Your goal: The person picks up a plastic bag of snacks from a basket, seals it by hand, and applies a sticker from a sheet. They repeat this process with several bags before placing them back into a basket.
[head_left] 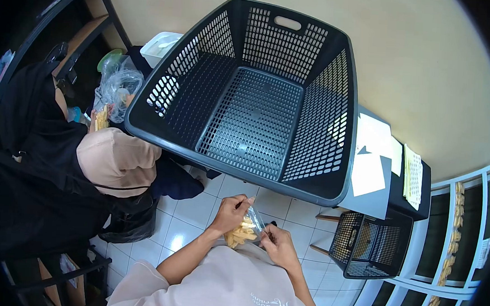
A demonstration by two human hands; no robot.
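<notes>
A small clear plastic bag (241,234) of yellow stick-shaped snacks sits close in front of my body. The snacks fill its lower part, while the upper plastic stretches between my two hands. My left hand (231,214) pinches one top corner, fingers curled together. On the other side, my right hand (280,245) grips the opposite edge of the plastic with its fingers closed. Just beyond my hands stands a large black perforated basket (244,172), its near rim above them in view.
At left, a co-worker in black and beige (115,159) holds a similar snack bag (102,119) near crumpled clear plastic (117,86). A white container (160,47) stands behind. Papers (369,174) lie on the right; a smaller black basket (371,245) and white rack (450,289) are beyond.
</notes>
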